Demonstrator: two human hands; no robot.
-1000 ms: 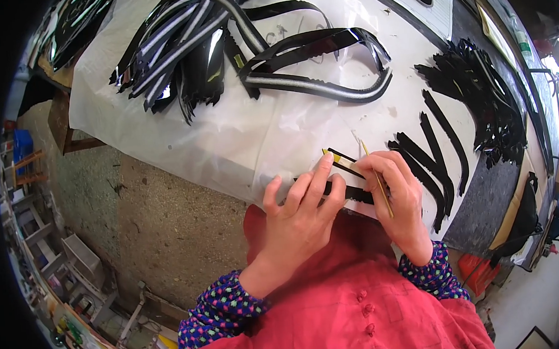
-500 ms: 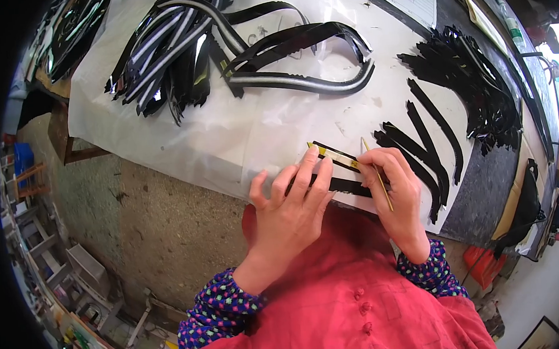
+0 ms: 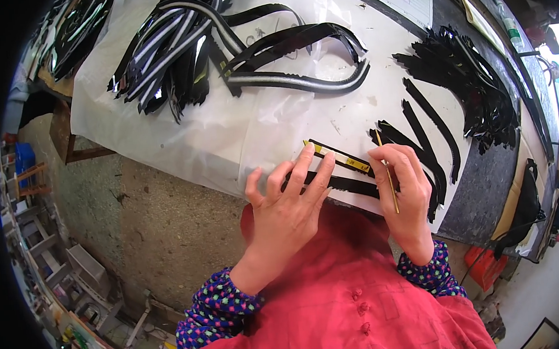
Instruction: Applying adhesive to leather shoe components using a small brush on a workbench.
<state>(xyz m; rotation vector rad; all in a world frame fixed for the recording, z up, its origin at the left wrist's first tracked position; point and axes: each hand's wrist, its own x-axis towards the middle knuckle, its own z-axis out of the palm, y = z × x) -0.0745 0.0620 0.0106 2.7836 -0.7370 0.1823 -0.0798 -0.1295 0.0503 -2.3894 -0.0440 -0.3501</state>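
Note:
My left hand (image 3: 287,196) lies palm down with its fingers spread, the fingertips pressing a narrow black strip (image 3: 336,154) against the table's front edge area. Yellow tape (image 3: 358,164) with printed marks sits on this strip, and another bit of yellow shows by my left index fingertip. A second, wider black strip (image 3: 351,185) passes under my left fingers. My right hand (image 3: 405,185) is closed around a thin gold-coloured stick (image 3: 390,178), held slanting upright. Its fingertips meet at the right end of the taped strip; whether they pinch that end is hidden.
Several loose black strips (image 3: 431,115) lie right of my hands, with a black heap (image 3: 474,89) beyond. Bundled black-and-silver strips (image 3: 174,52) and a looped strip (image 3: 299,81) lie farther back on the white sheet (image 3: 212,137). A red bag (image 3: 485,267) hangs at right.
My right hand has shifted slightly right along the strip with the stick, which stands more upright. More of the printed yellow tape shows between my hands. My left hand has stayed nearly in place.

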